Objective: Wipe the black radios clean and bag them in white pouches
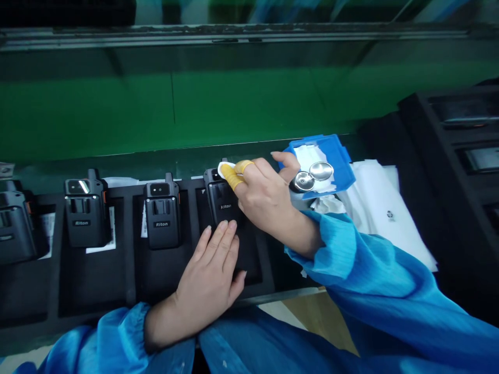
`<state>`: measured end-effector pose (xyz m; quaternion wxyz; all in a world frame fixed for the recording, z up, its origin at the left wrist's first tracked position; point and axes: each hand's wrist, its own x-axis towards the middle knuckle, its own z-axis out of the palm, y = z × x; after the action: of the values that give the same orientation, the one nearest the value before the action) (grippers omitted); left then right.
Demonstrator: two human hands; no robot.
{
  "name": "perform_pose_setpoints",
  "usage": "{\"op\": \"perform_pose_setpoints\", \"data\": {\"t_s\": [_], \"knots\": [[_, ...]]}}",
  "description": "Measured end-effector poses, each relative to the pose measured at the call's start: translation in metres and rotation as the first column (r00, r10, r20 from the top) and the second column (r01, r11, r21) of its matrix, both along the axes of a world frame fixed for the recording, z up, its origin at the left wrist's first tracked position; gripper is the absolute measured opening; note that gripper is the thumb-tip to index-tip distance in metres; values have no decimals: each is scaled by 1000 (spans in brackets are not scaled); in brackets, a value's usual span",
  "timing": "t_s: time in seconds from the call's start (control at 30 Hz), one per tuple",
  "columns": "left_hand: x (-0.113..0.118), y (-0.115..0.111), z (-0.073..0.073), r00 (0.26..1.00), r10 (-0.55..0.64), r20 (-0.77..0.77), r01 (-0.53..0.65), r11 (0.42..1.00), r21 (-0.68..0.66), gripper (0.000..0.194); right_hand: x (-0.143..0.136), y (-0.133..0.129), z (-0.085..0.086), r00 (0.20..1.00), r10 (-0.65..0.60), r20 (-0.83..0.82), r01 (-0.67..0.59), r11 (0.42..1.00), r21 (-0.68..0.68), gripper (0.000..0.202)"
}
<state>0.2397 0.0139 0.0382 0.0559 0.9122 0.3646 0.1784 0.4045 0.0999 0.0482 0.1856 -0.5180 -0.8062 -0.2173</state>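
A black two-way radio [219, 198] marked Riton lies back up in a compartment of the black foam tray [130, 254]. My right hand [268, 197], with yellow finger cots on two fingers, pinches a small white wipe [221, 168] against the radio's top end, by its camera window. My left hand [208, 275] lies flat, fingers stretched out, with its fingertips at the lower end of the same radio. Part of the radio is hidden behind my right hand. Two more radios, one [162, 215] closer and one [86, 213] further off, rest in compartments to the left.
Another radio [17, 226] is at the far left. Right of my hand stand a blue bin [341, 161] with white wipes and a metal-topped dispenser [304, 182] with its lid up. White bags [384, 202] lie beyond, near a stack of black trays [421, 114].
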Motion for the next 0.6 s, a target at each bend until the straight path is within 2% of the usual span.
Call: {"op": "perform_pose_setpoints", "data": {"t_s": [0.13, 0.3, 0.4, 0.5, 0.6], "knots": [[0, 0, 0, 1000, -4, 5, 4, 1000, 4, 41, -3, -5, -2, 999, -45, -7, 45, 999, 23, 32], [1, 0, 2, 1000, -1, 2, 1, 1000, 11, 40, -6, -11, -3, 998, -36, 55, 26, 984, 176, 34], [1, 0, 2, 1000, 0, 3, 0, 1000, 14, 40, -1, -10, -3, 997, -28, 72, 12, 976, 216, 36], [1, 0, 1, 1000, -4, 4, 4, 1000, 19, 39, 10, -4, -2, 997, -37, 69, 24, 983, 180, 37], [1, 1, 0, 1000, -7, 4, 7, 1000, 23, 38, 16, 1, 0, 995, -97, 27, 94, 991, 100, 36]]}}
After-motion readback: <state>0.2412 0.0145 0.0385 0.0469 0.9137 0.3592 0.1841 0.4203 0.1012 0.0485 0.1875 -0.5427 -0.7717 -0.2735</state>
